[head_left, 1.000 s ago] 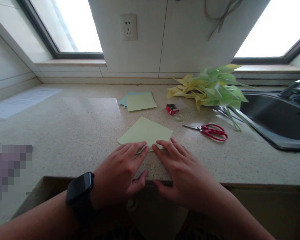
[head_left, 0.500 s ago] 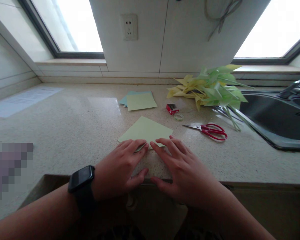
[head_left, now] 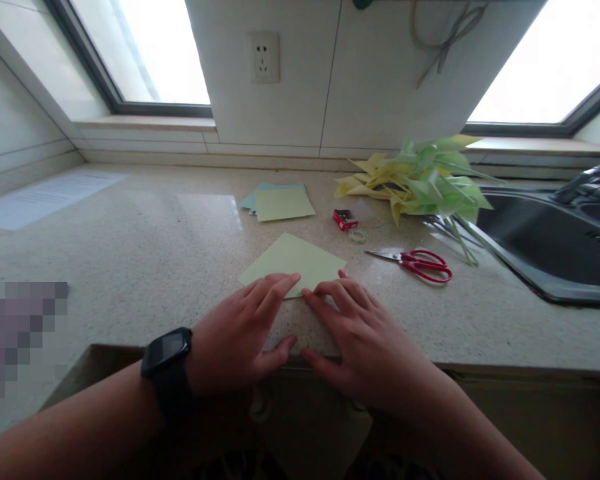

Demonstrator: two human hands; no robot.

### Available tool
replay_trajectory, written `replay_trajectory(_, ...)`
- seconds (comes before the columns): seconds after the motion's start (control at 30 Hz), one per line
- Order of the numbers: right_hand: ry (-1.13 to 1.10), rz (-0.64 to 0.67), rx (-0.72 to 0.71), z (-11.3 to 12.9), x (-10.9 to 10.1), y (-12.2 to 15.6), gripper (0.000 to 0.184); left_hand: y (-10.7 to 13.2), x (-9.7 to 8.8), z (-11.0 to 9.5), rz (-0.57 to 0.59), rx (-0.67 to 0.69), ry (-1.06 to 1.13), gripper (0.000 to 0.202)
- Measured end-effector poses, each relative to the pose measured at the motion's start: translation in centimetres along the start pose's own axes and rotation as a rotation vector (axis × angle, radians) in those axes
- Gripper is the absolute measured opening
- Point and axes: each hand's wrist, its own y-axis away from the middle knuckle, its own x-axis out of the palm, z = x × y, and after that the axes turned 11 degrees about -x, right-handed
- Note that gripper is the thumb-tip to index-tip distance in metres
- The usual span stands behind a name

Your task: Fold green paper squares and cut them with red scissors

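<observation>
The printed sheet [head_left: 50, 193] at the far left of the counter [head_left: 180, 267] bears lines of text too small to read, and the pale marks on the side of the small red box [head_left: 345, 221] are illegible too; the display of the black watch [head_left: 167, 350] on the left wrist is dark. The box stands open with tiny items inside, a pale ring-shaped roll [head_left: 357, 236] just beside its near side. To the right of these lie red-handled scissors [head_left: 415, 265], blades pointing left. Beyond them a heap of yellow and green paper pinwheels [head_left: 425, 177] lies by the steel sink [head_left: 545, 257], some stems reaching toward its rim. A stack of blue and pale yellow paper [head_left: 284, 203] rests farther back. The pale green-yellow sheet [head_left: 293, 257] lies flat on the counter near the front edge, one corner pointing away; the hands cover parts of its near side, so I cannot tell how it is folded. The left hand [head_left: 235, 333] has its fingers together, stretched over the near left side, thumb well apart. The right hand [head_left: 355, 327] has bent fingers at the near right edge, index fingertip down there, thumb spread away; neither hand pinches the paper.
</observation>
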Motion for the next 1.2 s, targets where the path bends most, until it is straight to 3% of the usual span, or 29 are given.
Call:
replay_trajectory(0.67, 0.015, 0.034, 0.058, 0.2, 0.0, -1.1, 0.074, -0.2, 0.0, 0.0, -0.002, 0.015, -0.044, 0.067)
replay_trajectory(0.9, 0.028, 0.051, 0.04, 0.2, -0.5, -1.3, 0.07, 0.1, 0.2, -0.5, -0.027, -0.003, -0.149, 0.054)
replay_trajectory(1.2, 0.012, 0.057, 0.041, 1.1, -0.4, 0.6, 0.073, 0.8, 0.7, -1.4, -0.085, 0.049, -0.247, 0.039)
